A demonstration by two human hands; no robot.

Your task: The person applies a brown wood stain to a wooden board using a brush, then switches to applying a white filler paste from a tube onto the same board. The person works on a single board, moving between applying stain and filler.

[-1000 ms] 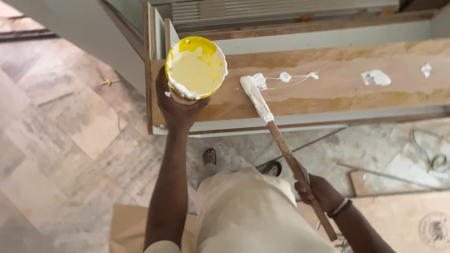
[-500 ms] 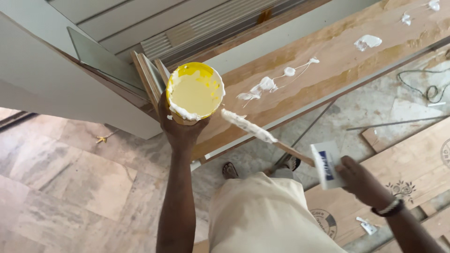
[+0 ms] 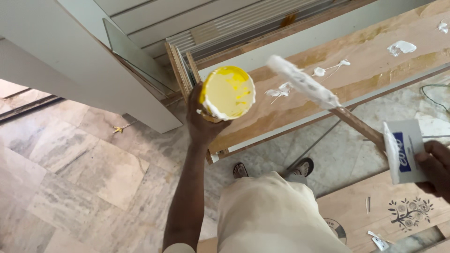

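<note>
Marble floor (image 3: 79,178), leaning white panels (image 3: 84,79) — daylight

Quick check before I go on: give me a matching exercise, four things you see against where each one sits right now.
Things:
1. yellow tub
2. wooden stick
3. white scraper card
4. white paste blobs

Places or states:
A. lying on the wooden board
B. gripped in the right hand together with the stick's end
C. cupped from below by the left hand
D. raised over the board, its far end coated white

Pairs: 1-C, 2-D, 3-B, 4-A
</note>
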